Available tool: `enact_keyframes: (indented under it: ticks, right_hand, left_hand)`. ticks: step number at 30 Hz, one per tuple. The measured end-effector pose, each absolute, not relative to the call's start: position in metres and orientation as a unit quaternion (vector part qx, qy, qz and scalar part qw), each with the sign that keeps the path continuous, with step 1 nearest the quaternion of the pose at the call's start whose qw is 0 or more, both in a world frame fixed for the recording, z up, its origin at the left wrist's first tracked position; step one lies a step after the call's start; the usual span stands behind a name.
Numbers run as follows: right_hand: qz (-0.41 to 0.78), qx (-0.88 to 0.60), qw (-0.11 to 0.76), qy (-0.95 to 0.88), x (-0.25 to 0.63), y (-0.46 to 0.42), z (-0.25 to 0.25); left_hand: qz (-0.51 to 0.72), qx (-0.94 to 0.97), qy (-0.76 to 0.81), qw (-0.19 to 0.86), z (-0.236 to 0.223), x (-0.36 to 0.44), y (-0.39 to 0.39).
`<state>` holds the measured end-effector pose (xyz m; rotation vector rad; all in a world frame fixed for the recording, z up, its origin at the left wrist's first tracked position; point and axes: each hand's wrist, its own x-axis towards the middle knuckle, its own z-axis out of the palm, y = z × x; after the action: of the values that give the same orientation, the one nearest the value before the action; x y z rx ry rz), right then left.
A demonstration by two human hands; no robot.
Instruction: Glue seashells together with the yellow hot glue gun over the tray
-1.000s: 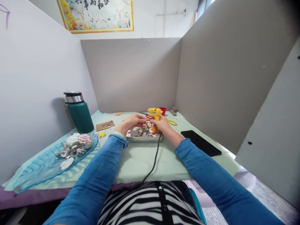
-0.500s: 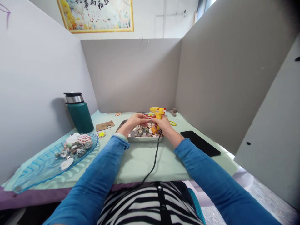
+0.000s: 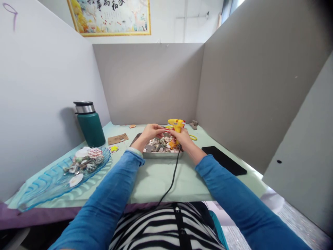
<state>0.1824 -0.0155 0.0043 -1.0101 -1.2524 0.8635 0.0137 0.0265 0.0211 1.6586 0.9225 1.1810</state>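
My right hand [image 3: 182, 136] is wrapped round the grip of a yellow glue gun [image 3: 176, 123], whose nozzle points left. A black cord [image 3: 173, 173] runs from the gun down to the table's near edge. My left hand [image 3: 154, 132] is closed in a pinch just left of the gun, and whatever lies between its fingertips is too small to make out. Both hands are over a metal tray [image 3: 163, 155] filled with shells and small stones [image 3: 159, 144]. Something orange [image 3: 172, 144] lies among them below the gun.
To the left, a blue clear dish [image 3: 47, 187] holds shells [image 3: 95, 152]. Behind it stands a green bottle [image 3: 91, 127]. A brown cardboard piece [image 3: 118, 139] and a yellow star [image 3: 113, 148] lie nearby. A black flat pad [image 3: 224, 160] is at right. Grey partitions [image 3: 151, 83] surround the table.
The view has shifted slightly, so everything sits a little further right. My fingertips have drawn slightly apart. The glue gun stays in my right hand.
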Motion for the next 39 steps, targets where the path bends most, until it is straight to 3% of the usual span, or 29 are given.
enact_keyframes:
  ticks: [8, 23, 39]
  right_hand:
    - [0.324, -0.452, 0.565, -0.609, 0.182, -0.018, 0.005]
    - [0.185, -0.464, 0.510, -0.701, 0.182, -0.009, -0.003]
    - [0.191, -0.452, 0.516, -0.701, 0.180, -0.008, -0.004]
  left_hand:
    - [0.588, 0.549, 0.404, 0.436, 0.024, 0.008, 0.029]
    - [0.636, 0.488, 0.358, 0.478, 0.025, 0.010, 0.027]
    - [0.647, 0.464, 0.349, 0.494, 0.026, 0.010, 0.027]
